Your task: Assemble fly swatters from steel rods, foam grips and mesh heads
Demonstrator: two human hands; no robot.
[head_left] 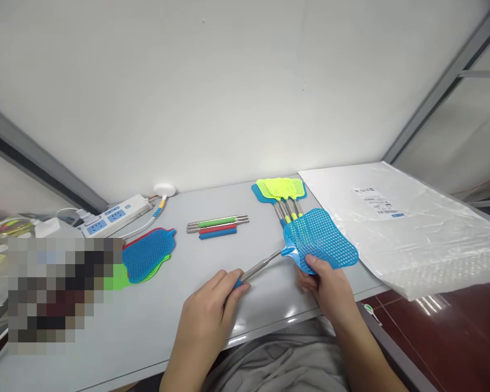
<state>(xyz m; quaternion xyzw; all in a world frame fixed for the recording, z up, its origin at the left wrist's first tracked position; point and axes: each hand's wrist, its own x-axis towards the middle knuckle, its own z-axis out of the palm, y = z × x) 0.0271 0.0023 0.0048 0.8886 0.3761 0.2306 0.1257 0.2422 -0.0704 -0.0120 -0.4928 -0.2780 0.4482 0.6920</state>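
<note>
A blue fly swatter (324,237) with a steel rod and a blue grip is held over the front of the grey table. My left hand (212,305) is closed around the grip end of its handle. My right hand (326,283) pinches the lower part of the mesh head, thumb on top; the fingers beneath are partly hidden. Just behind the head lie several assembled fly swatters (283,190), yellow-green ones over blue, their handles pointing toward me. Left of them, loose handles (218,223) with green, red and blue grips lie side by side.
Loose swatter heads (149,256) in blue, red and green are stacked at left, beside a blurred-out patch. A white power strip (116,215) with cables runs along the back left. A white plastic mailer bag (392,212) covers the right end, overhanging the table (147,337).
</note>
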